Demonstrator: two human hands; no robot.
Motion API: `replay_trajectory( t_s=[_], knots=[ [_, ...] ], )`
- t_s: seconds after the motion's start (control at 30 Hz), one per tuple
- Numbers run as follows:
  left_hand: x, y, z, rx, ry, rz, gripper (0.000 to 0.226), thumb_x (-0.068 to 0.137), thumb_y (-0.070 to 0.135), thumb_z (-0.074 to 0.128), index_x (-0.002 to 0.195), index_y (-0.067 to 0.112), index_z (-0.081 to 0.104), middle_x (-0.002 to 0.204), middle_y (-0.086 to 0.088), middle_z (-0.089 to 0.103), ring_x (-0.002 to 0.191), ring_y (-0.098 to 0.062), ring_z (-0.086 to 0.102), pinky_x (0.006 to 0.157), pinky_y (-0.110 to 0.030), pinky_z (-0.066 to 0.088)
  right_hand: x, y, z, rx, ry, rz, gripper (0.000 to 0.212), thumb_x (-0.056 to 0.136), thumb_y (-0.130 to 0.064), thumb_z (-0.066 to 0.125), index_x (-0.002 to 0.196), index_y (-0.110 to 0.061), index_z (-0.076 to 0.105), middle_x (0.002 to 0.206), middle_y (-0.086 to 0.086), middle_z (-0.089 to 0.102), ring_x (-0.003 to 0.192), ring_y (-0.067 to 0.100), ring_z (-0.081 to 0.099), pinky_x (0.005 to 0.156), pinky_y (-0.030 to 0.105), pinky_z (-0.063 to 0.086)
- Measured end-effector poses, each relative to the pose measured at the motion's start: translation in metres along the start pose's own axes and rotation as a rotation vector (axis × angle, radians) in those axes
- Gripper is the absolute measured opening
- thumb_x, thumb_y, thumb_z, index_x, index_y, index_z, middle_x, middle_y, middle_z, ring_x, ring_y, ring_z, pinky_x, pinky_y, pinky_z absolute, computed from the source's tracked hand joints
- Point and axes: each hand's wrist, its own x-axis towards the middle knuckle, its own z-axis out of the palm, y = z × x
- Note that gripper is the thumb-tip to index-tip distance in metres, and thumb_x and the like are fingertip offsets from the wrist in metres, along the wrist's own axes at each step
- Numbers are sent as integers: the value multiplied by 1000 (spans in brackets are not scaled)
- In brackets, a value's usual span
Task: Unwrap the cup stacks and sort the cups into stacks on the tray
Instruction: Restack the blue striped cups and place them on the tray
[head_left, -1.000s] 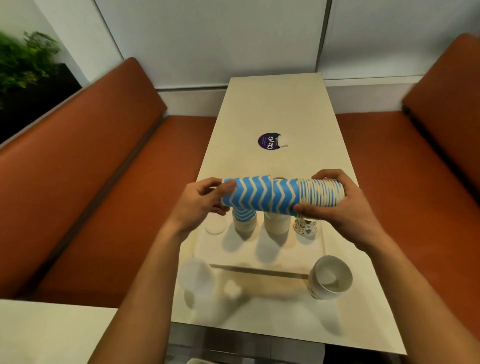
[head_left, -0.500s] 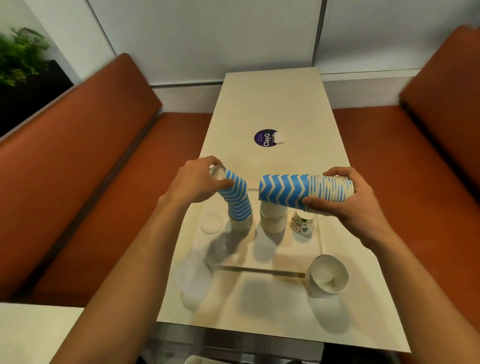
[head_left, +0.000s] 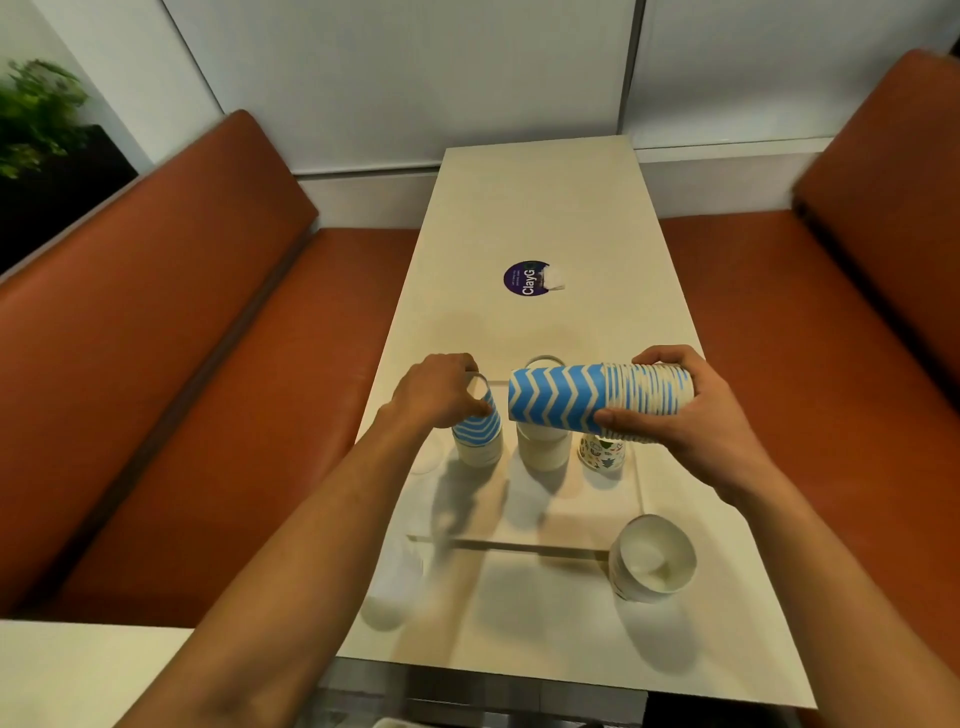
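Chevron stack (head_left: 571, 397): one, lying level over the tray's (head_left: 571, 525) far half.
Right hand (head_left: 701, 415): fingers curling round the stack's rim end.
Chevron cup (head_left: 480, 423): one, sitting atop the left pile (head_left: 478, 454).
Left hand (head_left: 436, 392): fingertips pinching that cup's top.
Tray piles (head_left: 543, 449): three, standing abreast.

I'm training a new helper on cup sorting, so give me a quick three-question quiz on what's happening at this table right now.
1. True or false: the right hand holds the long zigzag stack upright.
2. Multiple choice: the middle stack on the tray is A plain white, B red striped, C black.
3. Short answer: which hand grips the top of the short zigzag stack standing on the tray?

Key: 1 false, it lies sideways; 2 A; 3 the left hand.
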Motion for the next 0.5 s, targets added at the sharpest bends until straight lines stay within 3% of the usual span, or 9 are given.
replay_trajectory(
  t_s=[0.13, 0.27, 0.37, 0.5],
  knots=[
    [-4, -7, -5, -92, 19, -3, 78, 81, 61, 76, 145, 26, 50, 139, -5, 59, 123, -25, 58, 94, -38, 48, 1, -4, 5, 17, -6, -9, 80, 44, -30, 96, 112, -18, 58, 94, -1, 67, 82, 18, 72, 73, 37, 65],
    [-24, -7, -32, -452, 180, 43, 63, 87, 67, 65, 137, 29, 57, 126, 5, 63, 114, -12, 62, 90, -30, 50, 1, -6, 10, 11, -14, -13, 80, 43, -33, 97, 112, -19, 59, 94, -1, 66, 81, 18, 71, 75, 44, 65],
    [-48, -1, -43, -913, -49, 181, 57, 83, 52, 70, 132, 26, 60, 123, -1, 68, 108, -14, 68, 89, -34, 59, 1, -8, 16, 17, -28, -18, 82, 42, -35, 97, 112, -20, 59, 93, -2, 67, 80, 18, 71, 76, 47, 65],
    [-71, -5, -35, -994, -253, 243, 52, 83, 26, 80, 132, 27, 62, 123, -7, 69, 110, -24, 70, 95, -37, 59, 0, -12, 25, 24, -58, -29, 80, 43, -34, 97, 112, -21, 59, 91, -5, 67, 79, 15, 70, 73, 42, 65]
  ],
)
